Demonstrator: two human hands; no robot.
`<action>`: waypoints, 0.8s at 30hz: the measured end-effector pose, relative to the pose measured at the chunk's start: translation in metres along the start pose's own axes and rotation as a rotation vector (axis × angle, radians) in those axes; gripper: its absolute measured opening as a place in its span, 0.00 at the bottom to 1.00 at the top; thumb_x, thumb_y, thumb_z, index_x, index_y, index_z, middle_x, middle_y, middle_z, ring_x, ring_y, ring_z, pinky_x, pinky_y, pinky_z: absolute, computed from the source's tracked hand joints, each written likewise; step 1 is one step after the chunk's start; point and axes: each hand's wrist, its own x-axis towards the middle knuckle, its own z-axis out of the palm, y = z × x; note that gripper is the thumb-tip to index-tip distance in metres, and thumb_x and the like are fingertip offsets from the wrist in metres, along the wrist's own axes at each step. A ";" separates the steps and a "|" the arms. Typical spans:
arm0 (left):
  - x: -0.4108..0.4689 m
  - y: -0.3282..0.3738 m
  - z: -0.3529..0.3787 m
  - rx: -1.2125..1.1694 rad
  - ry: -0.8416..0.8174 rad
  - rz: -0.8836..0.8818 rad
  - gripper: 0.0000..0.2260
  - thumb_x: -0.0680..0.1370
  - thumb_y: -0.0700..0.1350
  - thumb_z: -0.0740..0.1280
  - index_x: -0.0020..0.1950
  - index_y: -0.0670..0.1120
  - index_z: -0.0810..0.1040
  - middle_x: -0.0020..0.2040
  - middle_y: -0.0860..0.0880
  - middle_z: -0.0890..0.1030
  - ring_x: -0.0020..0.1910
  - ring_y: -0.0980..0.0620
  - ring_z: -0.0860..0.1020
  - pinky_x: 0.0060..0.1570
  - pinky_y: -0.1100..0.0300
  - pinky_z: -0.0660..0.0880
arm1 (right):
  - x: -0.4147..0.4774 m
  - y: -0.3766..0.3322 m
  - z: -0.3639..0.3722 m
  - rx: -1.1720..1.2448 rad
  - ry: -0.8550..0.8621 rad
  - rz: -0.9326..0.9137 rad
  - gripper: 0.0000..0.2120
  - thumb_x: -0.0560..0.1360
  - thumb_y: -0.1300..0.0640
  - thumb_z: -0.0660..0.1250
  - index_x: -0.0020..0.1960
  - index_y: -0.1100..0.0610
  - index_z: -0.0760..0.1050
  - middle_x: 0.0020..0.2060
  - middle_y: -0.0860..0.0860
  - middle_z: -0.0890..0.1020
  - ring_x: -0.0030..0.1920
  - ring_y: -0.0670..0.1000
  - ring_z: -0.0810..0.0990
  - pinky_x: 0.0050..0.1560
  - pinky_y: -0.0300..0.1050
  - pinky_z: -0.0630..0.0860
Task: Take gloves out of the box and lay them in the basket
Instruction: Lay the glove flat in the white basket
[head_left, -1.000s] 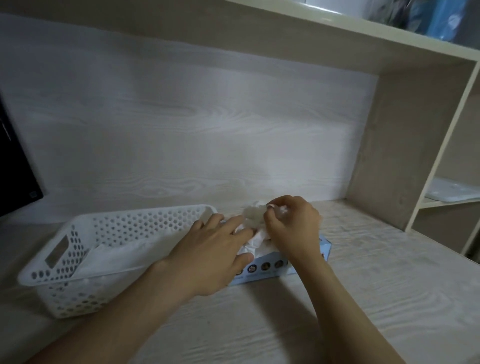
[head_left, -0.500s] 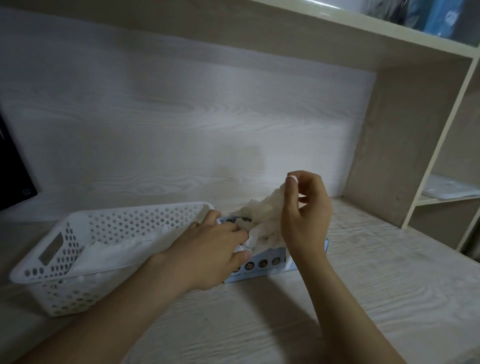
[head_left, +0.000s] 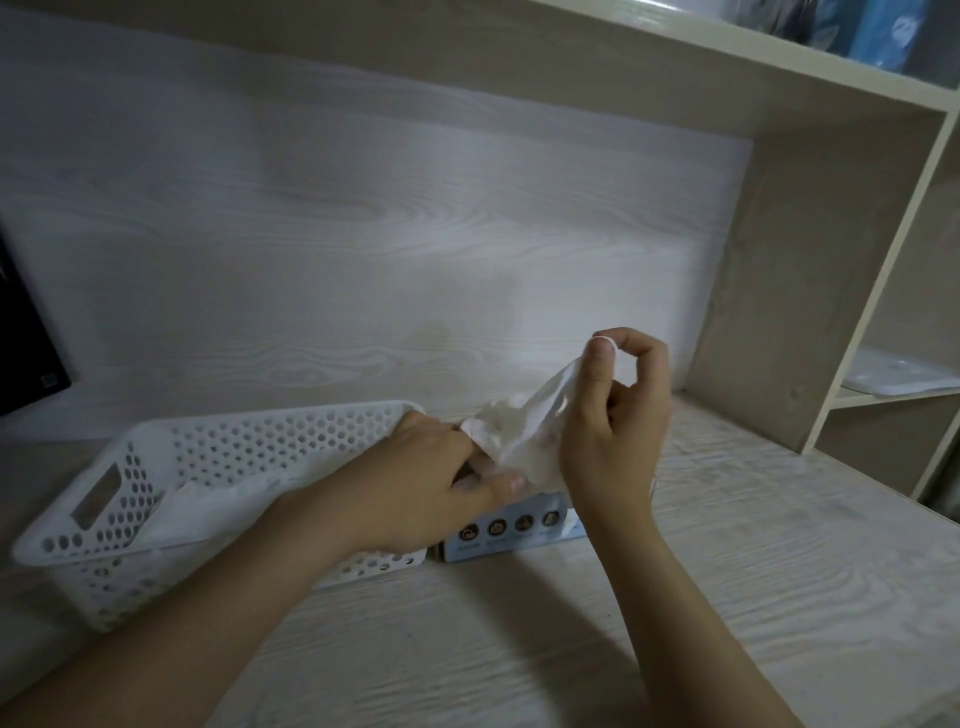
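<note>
Pinching the upper end of a thin white glove (head_left: 524, 431) between thumb and forefinger, the right hand (head_left: 613, 431) holds it raised above the blue box (head_left: 514, 530), its other fingers loosely curled. The glove's lower part trails down to the box's top. The left hand (head_left: 415, 483) lies there with fingers curled and its thumb tip touching the glove. Whether it grips the glove or only bears on the box I cannot tell. The box stands toward the back edge of the bench (head_left: 727, 597), about midway along it. Its left end is just beside the white perforated basket (head_left: 156, 452). The basket sits toward the bench's back left corner and holds more white gloves (head_left: 223, 499). A dark object (head_left: 26, 338) shows at the left edge. A pale tray (head_left: 904, 379) rests on the side shelf (head_left: 852, 400) at the right.
</note>
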 end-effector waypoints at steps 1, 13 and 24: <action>0.000 0.002 -0.003 -0.068 0.069 -0.005 0.28 0.79 0.71 0.57 0.42 0.46 0.75 0.38 0.47 0.79 0.36 0.57 0.73 0.41 0.59 0.71 | -0.001 0.000 0.001 0.010 -0.026 0.022 0.05 0.87 0.54 0.63 0.55 0.54 0.74 0.26 0.52 0.71 0.23 0.48 0.66 0.24 0.43 0.61; 0.009 -0.006 -0.015 -0.261 0.674 -0.194 0.13 0.80 0.56 0.70 0.43 0.47 0.78 0.39 0.53 0.83 0.39 0.54 0.81 0.40 0.53 0.78 | -0.011 -0.014 0.009 0.352 -0.376 0.410 0.14 0.84 0.66 0.57 0.54 0.58 0.82 0.35 0.56 0.80 0.35 0.53 0.80 0.37 0.51 0.79; 0.006 -0.010 -0.028 -0.287 0.860 -0.087 0.07 0.79 0.40 0.68 0.48 0.53 0.81 0.52 0.59 0.79 0.55 0.55 0.77 0.53 0.59 0.73 | -0.022 -0.017 0.018 0.398 -0.494 0.458 0.10 0.85 0.67 0.62 0.62 0.64 0.80 0.53 0.63 0.87 0.54 0.65 0.87 0.54 0.63 0.85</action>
